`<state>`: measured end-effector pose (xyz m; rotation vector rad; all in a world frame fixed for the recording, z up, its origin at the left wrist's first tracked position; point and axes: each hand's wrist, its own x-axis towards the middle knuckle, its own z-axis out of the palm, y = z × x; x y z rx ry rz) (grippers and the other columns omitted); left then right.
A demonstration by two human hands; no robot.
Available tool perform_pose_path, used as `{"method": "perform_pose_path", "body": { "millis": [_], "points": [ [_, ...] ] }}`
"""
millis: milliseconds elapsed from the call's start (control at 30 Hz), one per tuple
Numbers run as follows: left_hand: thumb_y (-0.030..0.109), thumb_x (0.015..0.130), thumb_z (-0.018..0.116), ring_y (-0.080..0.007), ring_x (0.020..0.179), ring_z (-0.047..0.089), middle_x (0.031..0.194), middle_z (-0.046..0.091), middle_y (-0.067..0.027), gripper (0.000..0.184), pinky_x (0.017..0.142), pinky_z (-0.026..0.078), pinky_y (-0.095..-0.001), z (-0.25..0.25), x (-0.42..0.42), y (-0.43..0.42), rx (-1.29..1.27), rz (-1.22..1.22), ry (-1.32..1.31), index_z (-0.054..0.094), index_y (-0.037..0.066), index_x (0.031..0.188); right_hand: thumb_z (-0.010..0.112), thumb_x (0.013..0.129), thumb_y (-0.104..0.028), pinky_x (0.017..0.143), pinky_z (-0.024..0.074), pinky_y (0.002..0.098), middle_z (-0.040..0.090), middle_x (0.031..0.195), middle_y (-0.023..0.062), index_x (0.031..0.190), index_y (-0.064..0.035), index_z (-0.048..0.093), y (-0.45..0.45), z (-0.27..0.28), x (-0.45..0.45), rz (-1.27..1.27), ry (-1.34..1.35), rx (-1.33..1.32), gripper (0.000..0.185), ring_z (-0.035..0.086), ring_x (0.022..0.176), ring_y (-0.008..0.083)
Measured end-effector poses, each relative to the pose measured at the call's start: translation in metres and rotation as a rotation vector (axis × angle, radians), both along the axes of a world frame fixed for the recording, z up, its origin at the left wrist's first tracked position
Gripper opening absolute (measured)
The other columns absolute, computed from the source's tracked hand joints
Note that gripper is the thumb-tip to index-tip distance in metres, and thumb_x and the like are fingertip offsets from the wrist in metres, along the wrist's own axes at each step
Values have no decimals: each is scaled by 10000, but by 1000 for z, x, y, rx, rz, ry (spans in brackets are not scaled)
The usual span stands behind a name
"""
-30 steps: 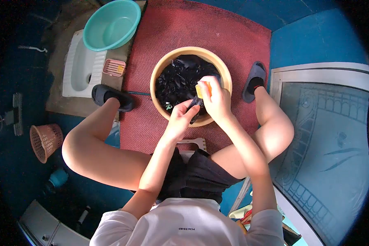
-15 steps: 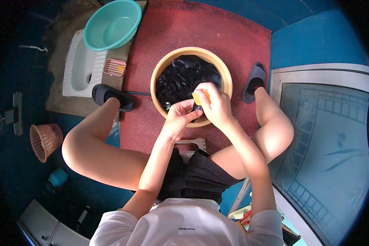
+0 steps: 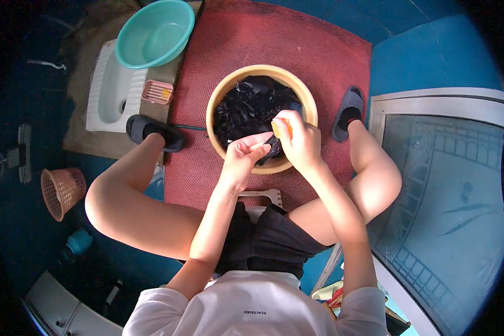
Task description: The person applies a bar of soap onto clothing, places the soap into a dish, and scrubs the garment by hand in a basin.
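A yellow basin (image 3: 257,70) between my feet holds dark wet laundry (image 3: 251,109). Over its near rim, my left hand (image 3: 243,159) is closed on a piece of dark cloth (image 3: 274,149), pinched between thumb and fingers. Wrapped round a yellow-orange bar of soap (image 3: 275,129) is my right hand (image 3: 301,144), just beside the left one. The soap's lower end meets the cloth; my fingers hide most of the bar.
A green basin (image 3: 154,36) stands beside a white squat toilet (image 3: 103,106). Near it lies a pink soap dish (image 3: 157,92). A red mat (image 3: 341,61) covers the floor. A pink basket (image 3: 64,193) sits left, a glass-panelled door (image 3: 442,196) right.
My right hand has shifted slightly right and down with the soap, and its grip is turned a little. My left hand still pinches the dark cloth, which sits slightly differently.
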<state>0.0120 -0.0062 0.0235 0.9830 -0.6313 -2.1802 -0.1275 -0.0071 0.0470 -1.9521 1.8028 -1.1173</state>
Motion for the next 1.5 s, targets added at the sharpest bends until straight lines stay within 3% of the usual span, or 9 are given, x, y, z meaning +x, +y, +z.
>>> {"method": "perform_pose_path", "body": {
  "millis": [1500],
  "points": [
    [-69, 756, 506, -92, 846, 562, 958, 609, -63, 275, 790, 422, -202, -3, 1, -2, 80, 134, -13, 571, -18, 1018, 512, 843, -162, 480, 459, 345, 591, 644, 115, 896, -81, 495, 3, -7, 3, -77, -184, 115, 98, 608, 582, 264]
  ]
}}
